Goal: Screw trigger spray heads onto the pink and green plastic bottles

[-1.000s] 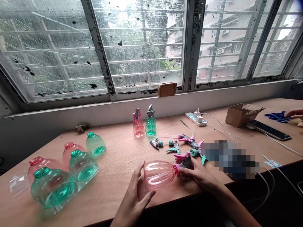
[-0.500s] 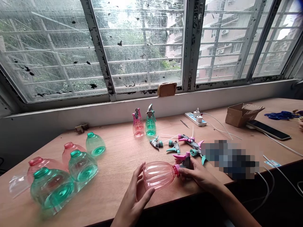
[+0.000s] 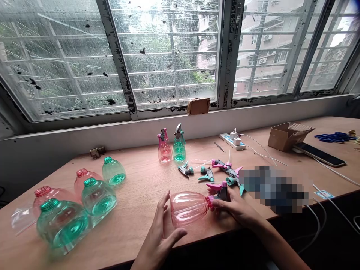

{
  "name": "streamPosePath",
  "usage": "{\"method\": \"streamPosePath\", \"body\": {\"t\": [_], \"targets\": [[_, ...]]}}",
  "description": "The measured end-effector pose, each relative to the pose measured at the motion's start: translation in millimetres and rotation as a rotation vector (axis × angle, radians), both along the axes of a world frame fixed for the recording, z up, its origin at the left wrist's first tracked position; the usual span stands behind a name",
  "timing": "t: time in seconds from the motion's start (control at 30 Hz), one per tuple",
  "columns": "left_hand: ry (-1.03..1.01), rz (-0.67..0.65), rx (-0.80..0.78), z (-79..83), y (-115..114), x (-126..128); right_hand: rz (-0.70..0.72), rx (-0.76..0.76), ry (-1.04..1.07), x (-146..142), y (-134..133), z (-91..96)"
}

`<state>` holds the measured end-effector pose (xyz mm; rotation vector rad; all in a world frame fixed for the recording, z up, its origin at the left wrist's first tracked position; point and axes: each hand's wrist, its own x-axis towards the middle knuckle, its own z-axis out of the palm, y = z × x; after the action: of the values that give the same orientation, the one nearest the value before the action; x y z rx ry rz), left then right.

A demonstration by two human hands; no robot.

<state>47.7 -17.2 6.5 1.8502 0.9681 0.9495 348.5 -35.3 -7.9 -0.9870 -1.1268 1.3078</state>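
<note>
A clear pink spray bottle (image 3: 188,209) lies sideways just above or on the table's front part, its base toward the left. At its neck, my right hand (image 3: 232,206) is closed around the collar and the grey-and-pink trigger head (image 3: 221,190). My left hand (image 3: 161,228) is beside the base with fingers and thumb spread, holding nothing; a small gap seems to show between it and the bottle. Beyond the right hand lie several loose trigger heads, among them a teal one (image 3: 207,175) and a pink one (image 3: 225,167).
On the left stand several open bottles, green (image 3: 63,225) and pink (image 3: 52,197). Two capped spray bottles, pink (image 3: 164,150) and green (image 3: 179,148), stand near the wall. A power strip (image 3: 232,141), cardboard box (image 3: 284,137), phone (image 3: 320,154) and blue scissors (image 3: 332,137) are at the right.
My left hand's fingers and thumb have spread and drawn slightly away from the bottle's base. My right hand keeps its hold, almost unmoved.
</note>
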Motion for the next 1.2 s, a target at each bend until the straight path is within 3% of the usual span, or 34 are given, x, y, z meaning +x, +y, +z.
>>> {"method": "streamPosePath", "body": {"t": [0.17,0.37,0.53,0.97,1.2], "targets": [[-0.043,0.047,-0.039,3.5,0,5,0.015,-0.014,0.030,-2,-1,4.6],[-0.050,-0.073,-0.050,12.1,-3,3,0.014,-0.020,0.052,-1,-2,4.0],[0.043,0.006,0.034,9.1,-3,1,0.007,-0.027,0.065,-1,-1,2.5],[-0.135,-0.049,-0.110,15.5,-8,5,0.005,-0.015,0.006,-1,-4,8.7],[0.017,-0.005,0.044,20.7,-14,0,-0.040,-0.018,0.026,-2,-4,10.4]]}}
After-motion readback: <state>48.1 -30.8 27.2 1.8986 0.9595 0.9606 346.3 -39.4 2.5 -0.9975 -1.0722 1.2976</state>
